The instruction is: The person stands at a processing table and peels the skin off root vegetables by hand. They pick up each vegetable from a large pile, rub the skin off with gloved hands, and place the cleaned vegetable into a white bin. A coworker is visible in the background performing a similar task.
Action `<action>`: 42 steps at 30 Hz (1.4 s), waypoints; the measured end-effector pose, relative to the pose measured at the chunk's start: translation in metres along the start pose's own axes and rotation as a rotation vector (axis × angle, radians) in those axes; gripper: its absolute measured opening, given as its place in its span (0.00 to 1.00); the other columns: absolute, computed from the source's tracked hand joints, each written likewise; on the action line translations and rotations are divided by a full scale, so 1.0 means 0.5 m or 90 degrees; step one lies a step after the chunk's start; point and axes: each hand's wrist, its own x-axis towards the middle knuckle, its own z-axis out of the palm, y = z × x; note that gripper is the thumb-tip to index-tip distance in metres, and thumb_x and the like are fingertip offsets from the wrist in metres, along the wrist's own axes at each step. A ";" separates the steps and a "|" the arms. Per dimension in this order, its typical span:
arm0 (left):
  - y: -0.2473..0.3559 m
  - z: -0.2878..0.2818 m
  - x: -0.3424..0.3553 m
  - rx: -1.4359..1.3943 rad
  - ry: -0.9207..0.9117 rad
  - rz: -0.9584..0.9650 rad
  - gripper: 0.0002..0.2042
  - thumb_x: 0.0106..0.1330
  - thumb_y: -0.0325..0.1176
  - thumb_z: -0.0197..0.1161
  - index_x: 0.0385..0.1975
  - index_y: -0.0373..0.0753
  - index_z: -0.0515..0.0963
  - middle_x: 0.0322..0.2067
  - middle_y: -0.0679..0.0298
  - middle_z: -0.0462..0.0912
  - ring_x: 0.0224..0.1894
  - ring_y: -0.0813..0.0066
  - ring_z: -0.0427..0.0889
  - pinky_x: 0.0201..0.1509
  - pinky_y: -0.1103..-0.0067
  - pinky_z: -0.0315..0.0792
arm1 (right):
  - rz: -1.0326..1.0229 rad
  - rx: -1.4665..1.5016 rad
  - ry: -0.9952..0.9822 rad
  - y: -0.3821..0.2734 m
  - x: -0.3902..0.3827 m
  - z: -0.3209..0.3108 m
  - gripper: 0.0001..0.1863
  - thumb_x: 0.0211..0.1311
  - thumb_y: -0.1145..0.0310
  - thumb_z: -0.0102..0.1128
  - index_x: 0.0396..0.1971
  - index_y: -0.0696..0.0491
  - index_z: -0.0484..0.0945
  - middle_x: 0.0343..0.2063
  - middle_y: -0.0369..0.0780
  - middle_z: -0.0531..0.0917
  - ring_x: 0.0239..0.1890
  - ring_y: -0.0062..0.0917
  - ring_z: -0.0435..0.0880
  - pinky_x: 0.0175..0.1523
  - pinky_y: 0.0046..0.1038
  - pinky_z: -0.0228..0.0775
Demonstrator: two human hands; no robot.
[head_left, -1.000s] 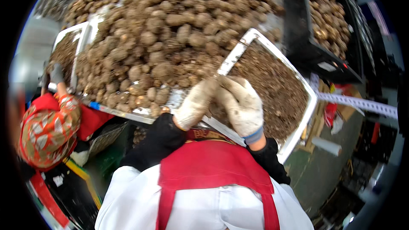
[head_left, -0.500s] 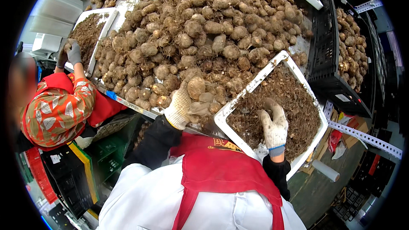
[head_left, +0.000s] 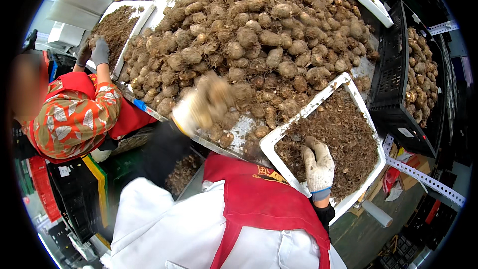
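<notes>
A large heap of hairy brown taro corms [head_left: 274,55] covers the metal table in front of me. My left hand [head_left: 201,104], in a pale knit glove, is smeared by motion over the heap's near edge. Something brownish blurs at its fingers; I cannot make out whether it is a taro. On the right, my gloved right hand [head_left: 318,167] hangs over a white foam box [head_left: 279,142] filled with brown fibrous scrapings [head_left: 343,134]. Its fingers are loosely bent and apart, touching or just above the scrapings, with nothing visible between them.
A co-worker in a patterned orange sleeve [head_left: 107,104] works at the left beside another foam box [head_left: 144,15] of scrapings. A black crate [head_left: 388,84] stands at the right, with more taro beyond it. A perforated metal bar [head_left: 423,179] runs below.
My left hand, which gripped a taro at the heap's edge, has swung left and up and is now blurred. My right hand stays over the box. The whole view has shifted slightly.
</notes>
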 end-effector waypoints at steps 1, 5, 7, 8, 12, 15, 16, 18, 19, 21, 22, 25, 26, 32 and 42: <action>0.059 0.054 -0.001 0.113 -0.050 0.094 0.11 0.72 0.42 0.65 0.37 0.41 0.79 0.34 0.68 0.82 0.30 0.78 0.81 0.26 0.86 0.79 | -0.009 -0.008 -0.002 0.001 -0.002 0.001 0.17 0.70 0.69 0.58 0.54 0.60 0.81 0.50 0.47 0.83 0.53 0.35 0.83 0.60 0.32 0.74; 0.232 0.261 -0.006 0.335 0.006 0.462 0.22 0.80 0.44 0.52 0.59 0.28 0.68 0.54 0.44 0.79 0.58 0.57 0.82 0.56 0.69 0.84 | -0.011 -0.002 -0.025 -0.018 -0.005 0.010 0.16 0.67 0.67 0.61 0.53 0.54 0.83 0.49 0.47 0.84 0.52 0.39 0.84 0.58 0.33 0.75; 0.290 0.222 -0.004 0.493 0.100 0.522 0.28 0.82 0.46 0.46 0.69 0.27 0.60 0.59 0.39 0.75 0.59 0.59 0.82 0.51 0.74 0.86 | -0.032 -0.008 -0.040 -0.011 0.000 0.007 0.17 0.67 0.67 0.62 0.53 0.53 0.83 0.48 0.46 0.84 0.52 0.40 0.84 0.57 0.33 0.76; 0.185 0.237 0.002 0.763 0.189 0.519 0.24 0.82 0.44 0.47 0.64 0.28 0.66 0.54 0.45 0.80 0.49 0.65 0.86 0.41 0.78 0.86 | -0.036 -0.011 -0.029 -0.006 0.006 0.004 0.17 0.67 0.67 0.62 0.53 0.53 0.83 0.48 0.46 0.84 0.52 0.41 0.84 0.57 0.33 0.76; 0.059 0.134 -0.034 1.159 0.406 0.284 0.21 0.77 0.50 0.56 0.52 0.37 0.78 0.32 0.63 0.84 0.30 0.78 0.84 0.36 0.77 0.82 | -0.021 -0.012 -0.028 0.013 -0.010 0.005 0.16 0.67 0.66 0.61 0.53 0.53 0.83 0.49 0.46 0.84 0.52 0.40 0.84 0.57 0.34 0.75; -0.026 0.068 -0.055 1.257 0.502 0.195 0.18 0.74 0.44 0.62 0.51 0.34 0.81 0.36 0.60 0.88 0.32 0.76 0.86 0.37 0.77 0.81 | -0.044 -0.034 -0.041 0.021 -0.016 0.006 0.16 0.68 0.64 0.60 0.52 0.52 0.83 0.50 0.45 0.83 0.51 0.41 0.84 0.57 0.34 0.76; -0.056 0.057 -0.060 1.350 0.524 0.198 0.16 0.73 0.42 0.63 0.47 0.34 0.83 0.37 0.59 0.89 0.32 0.74 0.86 0.40 0.75 0.81 | -0.051 -0.033 -0.050 0.024 -0.017 0.009 0.16 0.68 0.64 0.60 0.52 0.52 0.83 0.50 0.45 0.83 0.51 0.41 0.84 0.57 0.35 0.76; -0.090 0.006 -0.067 1.381 0.494 0.228 0.19 0.71 0.42 0.65 0.54 0.34 0.81 0.43 0.54 0.88 0.44 0.69 0.87 0.49 0.74 0.81 | -0.070 -0.032 -0.070 0.022 -0.015 0.018 0.16 0.68 0.63 0.59 0.52 0.51 0.83 0.51 0.45 0.83 0.52 0.42 0.84 0.56 0.35 0.76; -0.101 -0.029 -0.066 1.475 0.474 0.238 0.22 0.70 0.42 0.66 0.57 0.35 0.79 0.48 0.52 0.86 0.48 0.65 0.86 0.51 0.72 0.81 | -0.079 -0.044 -0.080 0.005 -0.013 0.015 0.16 0.69 0.62 0.59 0.52 0.51 0.83 0.51 0.45 0.83 0.51 0.42 0.84 0.56 0.35 0.76; -0.144 -0.036 -0.046 1.669 0.487 0.179 0.29 0.65 0.44 0.70 0.63 0.37 0.74 0.59 0.46 0.77 0.55 0.52 0.83 0.54 0.65 0.80 | -0.081 -0.051 -0.096 -0.003 -0.010 0.017 0.15 0.69 0.63 0.59 0.51 0.50 0.83 0.51 0.44 0.83 0.51 0.41 0.84 0.56 0.35 0.76; -0.158 -0.024 -0.037 1.686 0.496 0.099 0.31 0.61 0.45 0.71 0.62 0.39 0.74 0.56 0.46 0.77 0.51 0.46 0.83 0.53 0.62 0.79 | -0.083 -0.054 -0.104 -0.007 -0.008 0.019 0.15 0.69 0.63 0.59 0.51 0.50 0.84 0.51 0.44 0.83 0.51 0.41 0.84 0.56 0.35 0.76; -0.157 -0.061 -0.008 1.703 0.544 0.127 0.28 0.61 0.43 0.70 0.60 0.39 0.75 0.54 0.47 0.77 0.50 0.44 0.82 0.52 0.60 0.78 | -0.162 -0.099 -0.100 -0.017 -0.002 0.012 0.11 0.67 0.65 0.60 0.46 0.49 0.85 0.51 0.40 0.83 0.54 0.36 0.83 0.55 0.34 0.78; -0.149 -0.062 -0.007 1.672 0.541 0.144 0.27 0.61 0.42 0.69 0.60 0.39 0.76 0.54 0.47 0.78 0.50 0.44 0.82 0.53 0.61 0.78 | -0.199 -0.114 -0.101 -0.017 0.001 0.010 0.10 0.67 0.65 0.61 0.45 0.49 0.85 0.51 0.39 0.83 0.54 0.34 0.82 0.55 0.34 0.78; -0.133 -0.089 -0.039 1.590 0.480 0.197 0.25 0.63 0.44 0.68 0.59 0.40 0.77 0.51 0.48 0.79 0.50 0.45 0.82 0.53 0.62 0.77 | -0.434 -0.175 -0.080 -0.014 0.037 0.016 0.11 0.66 0.65 0.61 0.46 0.49 0.84 0.46 0.39 0.83 0.50 0.34 0.83 0.50 0.33 0.79; -0.141 -0.065 -0.033 1.528 0.433 0.179 0.25 0.70 0.42 0.61 0.61 0.32 0.75 0.55 0.46 0.81 0.58 0.49 0.82 0.61 0.68 0.75 | -0.495 -0.171 -0.078 -0.032 0.053 0.055 0.11 0.65 0.62 0.63 0.45 0.46 0.83 0.46 0.38 0.82 0.45 0.36 0.84 0.46 0.35 0.80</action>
